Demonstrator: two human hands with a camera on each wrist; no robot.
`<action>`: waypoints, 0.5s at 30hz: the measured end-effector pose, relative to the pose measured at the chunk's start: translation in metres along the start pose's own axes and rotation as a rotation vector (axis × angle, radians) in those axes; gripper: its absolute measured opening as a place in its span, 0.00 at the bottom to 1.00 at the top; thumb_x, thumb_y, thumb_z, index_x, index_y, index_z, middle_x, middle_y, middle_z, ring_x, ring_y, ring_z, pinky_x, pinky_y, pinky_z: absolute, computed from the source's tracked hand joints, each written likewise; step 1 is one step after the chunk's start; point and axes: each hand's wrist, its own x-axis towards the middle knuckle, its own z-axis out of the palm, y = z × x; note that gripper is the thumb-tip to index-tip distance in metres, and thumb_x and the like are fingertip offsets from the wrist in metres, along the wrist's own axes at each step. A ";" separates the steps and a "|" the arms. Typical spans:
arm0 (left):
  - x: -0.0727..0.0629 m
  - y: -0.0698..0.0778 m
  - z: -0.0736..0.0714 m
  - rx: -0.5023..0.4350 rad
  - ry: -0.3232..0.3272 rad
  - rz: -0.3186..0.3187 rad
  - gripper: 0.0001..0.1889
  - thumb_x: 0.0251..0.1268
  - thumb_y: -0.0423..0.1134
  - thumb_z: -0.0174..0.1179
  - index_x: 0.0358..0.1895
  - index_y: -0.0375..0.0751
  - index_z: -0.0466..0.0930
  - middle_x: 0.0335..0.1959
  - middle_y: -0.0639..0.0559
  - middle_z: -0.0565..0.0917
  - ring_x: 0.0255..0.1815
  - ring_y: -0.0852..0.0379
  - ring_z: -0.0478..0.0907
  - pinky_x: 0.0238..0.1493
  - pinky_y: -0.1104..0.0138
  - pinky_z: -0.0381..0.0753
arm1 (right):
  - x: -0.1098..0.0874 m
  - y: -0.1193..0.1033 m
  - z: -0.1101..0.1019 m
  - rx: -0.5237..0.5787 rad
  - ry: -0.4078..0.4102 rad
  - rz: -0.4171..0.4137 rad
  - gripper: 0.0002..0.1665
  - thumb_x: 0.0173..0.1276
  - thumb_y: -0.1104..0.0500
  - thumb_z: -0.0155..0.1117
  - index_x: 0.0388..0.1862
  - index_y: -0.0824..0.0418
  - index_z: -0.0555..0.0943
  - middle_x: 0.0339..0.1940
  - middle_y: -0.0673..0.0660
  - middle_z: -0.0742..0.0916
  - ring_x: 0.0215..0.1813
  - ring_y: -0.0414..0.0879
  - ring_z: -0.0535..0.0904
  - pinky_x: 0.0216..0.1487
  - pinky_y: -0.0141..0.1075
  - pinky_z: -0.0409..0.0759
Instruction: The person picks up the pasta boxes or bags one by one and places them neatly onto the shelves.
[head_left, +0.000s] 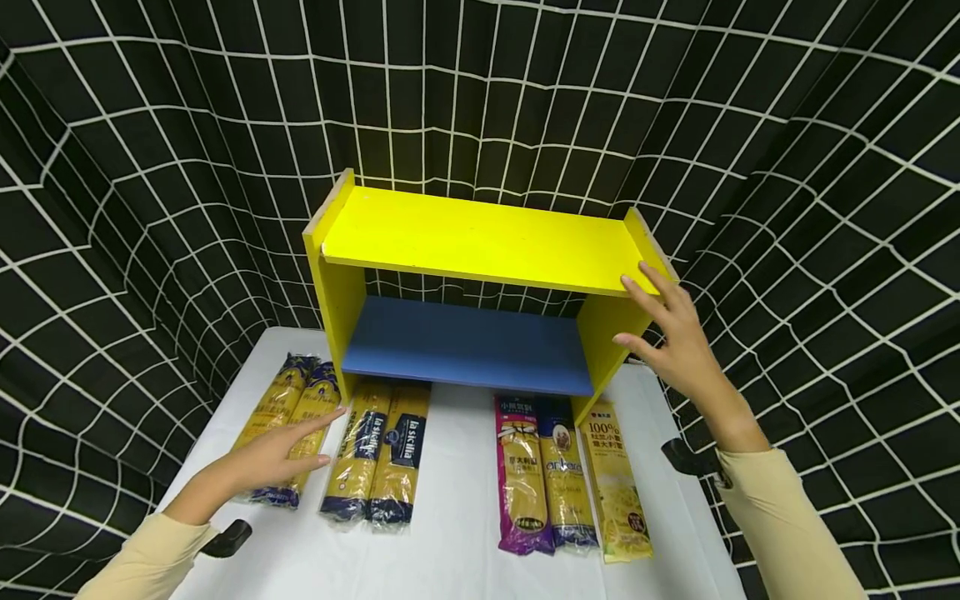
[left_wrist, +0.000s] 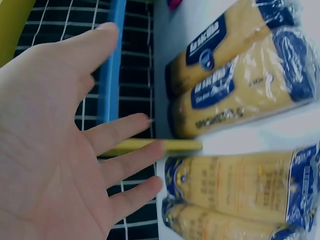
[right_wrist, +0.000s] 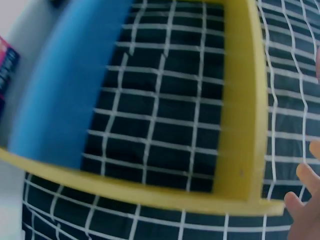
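A two-tier shelf stands on the table, with a yellow upper board (head_left: 480, 237), a blue lower board (head_left: 468, 343) and yellow side panels. My right hand (head_left: 678, 342) is beside its upper right corner, fingers spread, holding nothing; whether the fingertips touch the panel I cannot tell. In the right wrist view only some fingers (right_wrist: 306, 200) show near that corner. At the left, my left hand (head_left: 270, 458) hovers with extended fingers and an empty palm, over a pair of blue-topped spaghetti packs (head_left: 277, 404). Next to it lie two la Sicilia spaghetti packs (left_wrist: 225, 95).
Right of centre lie a purple-edged pasta pack (head_left: 522, 487), a blue-and-gold pasta pack (head_left: 567, 479) and a yellow pasta pack (head_left: 617, 492). They rest on a white table (head_left: 450, 517). Black curtain with a white grid (head_left: 480, 92) surrounds the table.
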 end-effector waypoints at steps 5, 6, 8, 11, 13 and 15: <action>-0.009 -0.016 -0.011 -0.061 0.012 -0.034 0.40 0.69 0.62 0.56 0.79 0.62 0.50 0.67 0.33 0.75 0.63 0.29 0.74 0.54 0.33 0.74 | 0.022 0.022 -0.017 0.045 0.059 0.154 0.41 0.67 0.47 0.68 0.77 0.42 0.63 0.81 0.56 0.61 0.80 0.62 0.52 0.72 0.72 0.52; -0.010 -0.019 -0.013 -0.077 0.023 -0.035 0.40 0.69 0.61 0.56 0.79 0.60 0.51 0.66 0.33 0.75 0.64 0.30 0.73 0.54 0.34 0.75 | 0.026 0.027 -0.019 0.052 0.065 0.182 0.41 0.68 0.48 0.67 0.77 0.41 0.63 0.81 0.55 0.61 0.80 0.62 0.52 0.73 0.71 0.51; -0.012 -0.026 -0.017 -0.094 0.045 -0.044 0.40 0.69 0.59 0.57 0.79 0.57 0.51 0.65 0.32 0.76 0.63 0.31 0.74 0.53 0.38 0.77 | 0.032 0.036 -0.022 0.068 0.068 0.235 0.39 0.70 0.48 0.66 0.77 0.37 0.62 0.81 0.55 0.63 0.81 0.61 0.52 0.74 0.70 0.50; -0.016 -0.036 -0.021 -0.098 0.085 -0.050 0.40 0.70 0.56 0.59 0.80 0.52 0.51 0.62 0.32 0.78 0.60 0.32 0.77 0.50 0.44 0.81 | 0.037 0.047 -0.026 0.099 0.047 0.315 0.36 0.72 0.47 0.63 0.76 0.32 0.62 0.79 0.57 0.65 0.80 0.62 0.54 0.74 0.70 0.50; -0.018 -0.044 -0.022 -0.097 0.108 -0.065 0.40 0.70 0.54 0.59 0.80 0.52 0.50 0.61 0.34 0.79 0.58 0.35 0.79 0.49 0.50 0.83 | 0.039 0.053 -0.026 0.116 0.023 0.362 0.34 0.73 0.45 0.61 0.75 0.30 0.62 0.79 0.58 0.66 0.79 0.63 0.56 0.74 0.69 0.52; -0.020 -0.051 -0.024 -0.116 0.133 -0.064 0.40 0.71 0.50 0.59 0.80 0.49 0.50 0.60 0.34 0.80 0.56 0.36 0.80 0.47 0.57 0.84 | 0.039 0.057 -0.026 0.128 -0.002 0.403 0.32 0.74 0.43 0.58 0.74 0.29 0.62 0.79 0.58 0.67 0.79 0.64 0.57 0.74 0.68 0.53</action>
